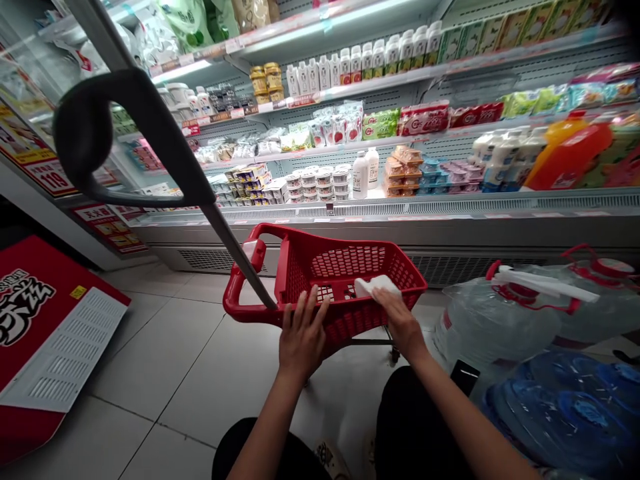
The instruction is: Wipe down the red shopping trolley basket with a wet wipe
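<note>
A red plastic shopping basket [295, 267] on a wheeled frame stands before my knees, its long grey pole and black handle [145, 120] slanting up to the left. My left hand [304, 333] rests on the near rim with its fingers stretched out and holds nothing. At the right end of the basket, my right hand [400, 323] presses a white cloth [377, 285], perhaps a tissue or wipe, against the near rim. Part of the cloth lies under the fingers. Apart from the cloth, I see no goods inside the basket.
A lit refrigerated shelf [350, 217] with dairy cups, bottles and pouches runs across the back. To the right are large clear water jugs [500, 320], blue bottles [565, 407] and a dark phone [465, 377]. A red cabinet [45, 320] stands at left on the tiled floor.
</note>
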`<state>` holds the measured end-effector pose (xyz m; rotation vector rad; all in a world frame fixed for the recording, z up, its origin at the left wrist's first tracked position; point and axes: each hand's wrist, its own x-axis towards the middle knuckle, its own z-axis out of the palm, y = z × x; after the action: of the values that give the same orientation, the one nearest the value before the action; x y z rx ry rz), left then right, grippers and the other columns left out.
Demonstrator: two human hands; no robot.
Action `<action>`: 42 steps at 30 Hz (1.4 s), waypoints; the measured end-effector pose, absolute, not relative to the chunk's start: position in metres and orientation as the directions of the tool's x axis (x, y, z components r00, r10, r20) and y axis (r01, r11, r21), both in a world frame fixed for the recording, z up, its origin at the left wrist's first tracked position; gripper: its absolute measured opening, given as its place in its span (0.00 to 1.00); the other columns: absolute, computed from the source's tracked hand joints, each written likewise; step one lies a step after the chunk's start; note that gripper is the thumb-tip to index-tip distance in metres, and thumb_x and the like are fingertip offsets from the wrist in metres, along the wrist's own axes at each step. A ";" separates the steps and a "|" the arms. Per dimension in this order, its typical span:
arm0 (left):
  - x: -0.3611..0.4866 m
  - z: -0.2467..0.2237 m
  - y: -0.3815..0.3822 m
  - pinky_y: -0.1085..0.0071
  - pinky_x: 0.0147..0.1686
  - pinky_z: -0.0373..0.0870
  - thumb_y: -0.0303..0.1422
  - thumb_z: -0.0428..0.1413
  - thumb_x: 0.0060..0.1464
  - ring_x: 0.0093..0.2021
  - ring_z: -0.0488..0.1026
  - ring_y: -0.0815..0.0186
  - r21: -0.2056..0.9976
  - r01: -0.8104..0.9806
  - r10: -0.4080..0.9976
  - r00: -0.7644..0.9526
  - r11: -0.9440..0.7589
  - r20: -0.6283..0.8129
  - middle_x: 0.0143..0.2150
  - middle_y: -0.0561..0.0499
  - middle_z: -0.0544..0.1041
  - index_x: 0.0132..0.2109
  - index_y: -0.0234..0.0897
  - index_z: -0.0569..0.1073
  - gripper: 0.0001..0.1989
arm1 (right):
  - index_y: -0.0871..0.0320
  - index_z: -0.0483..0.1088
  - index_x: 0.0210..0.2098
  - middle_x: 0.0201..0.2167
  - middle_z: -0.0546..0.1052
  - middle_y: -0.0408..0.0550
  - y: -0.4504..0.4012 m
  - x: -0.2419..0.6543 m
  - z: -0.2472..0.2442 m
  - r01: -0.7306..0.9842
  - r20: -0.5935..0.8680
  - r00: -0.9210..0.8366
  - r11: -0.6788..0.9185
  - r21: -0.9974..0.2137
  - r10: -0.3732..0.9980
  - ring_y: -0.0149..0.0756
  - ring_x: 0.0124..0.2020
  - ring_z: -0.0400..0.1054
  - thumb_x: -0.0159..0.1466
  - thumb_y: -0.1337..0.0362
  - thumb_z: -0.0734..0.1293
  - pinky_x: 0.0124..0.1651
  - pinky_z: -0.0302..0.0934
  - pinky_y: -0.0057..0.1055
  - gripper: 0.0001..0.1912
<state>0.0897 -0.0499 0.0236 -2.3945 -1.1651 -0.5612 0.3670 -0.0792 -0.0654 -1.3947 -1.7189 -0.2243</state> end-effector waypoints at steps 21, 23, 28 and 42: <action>0.058 0.037 -0.055 0.46 0.73 0.21 0.28 0.48 0.66 0.71 0.62 0.56 -0.122 0.823 0.602 0.498 -0.555 0.624 0.73 0.46 0.62 0.77 0.45 0.46 0.37 | 0.48 0.50 0.75 0.68 0.69 0.46 -0.067 0.290 -0.040 0.767 0.744 -0.095 0.525 -0.369 0.662 0.39 0.70 0.59 0.70 0.79 0.50 0.72 0.58 0.48 0.38; 0.052 0.041 -0.055 0.41 0.71 0.18 0.28 0.49 0.65 0.70 0.64 0.55 -0.122 0.819 0.582 0.495 -0.561 0.645 0.72 0.46 0.64 0.77 0.46 0.47 0.37 | 0.47 0.53 0.74 0.68 0.69 0.46 -0.070 0.317 -0.050 0.789 0.726 -0.024 0.459 -0.408 0.687 0.39 0.70 0.59 0.70 0.79 0.49 0.72 0.57 0.50 0.37; 0.065 0.046 -0.059 0.41 0.72 0.22 0.31 0.53 0.60 0.70 0.64 0.51 -0.103 0.798 0.578 0.511 -0.594 0.636 0.74 0.43 0.60 0.75 0.43 0.55 0.37 | 0.47 0.55 0.73 0.68 0.68 0.46 -0.067 0.319 -0.049 0.774 0.688 0.083 0.388 -0.501 0.721 0.42 0.71 0.58 0.70 0.77 0.52 0.73 0.54 0.54 0.36; 0.064 0.046 -0.059 0.49 0.74 0.42 0.28 0.52 0.62 0.74 0.58 0.55 -0.152 0.783 0.512 0.525 -0.603 0.680 0.75 0.36 0.56 0.77 0.33 0.43 0.41 | 0.53 0.55 0.73 0.66 0.71 0.51 -0.054 0.211 0.013 0.622 0.739 -0.182 0.658 -0.424 0.649 0.41 0.69 0.62 0.72 0.72 0.58 0.71 0.59 0.46 0.31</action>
<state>0.0637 -0.0591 0.0463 -2.3247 -1.0581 -0.8272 0.2111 -0.0537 0.0127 -1.0053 -1.8691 0.0330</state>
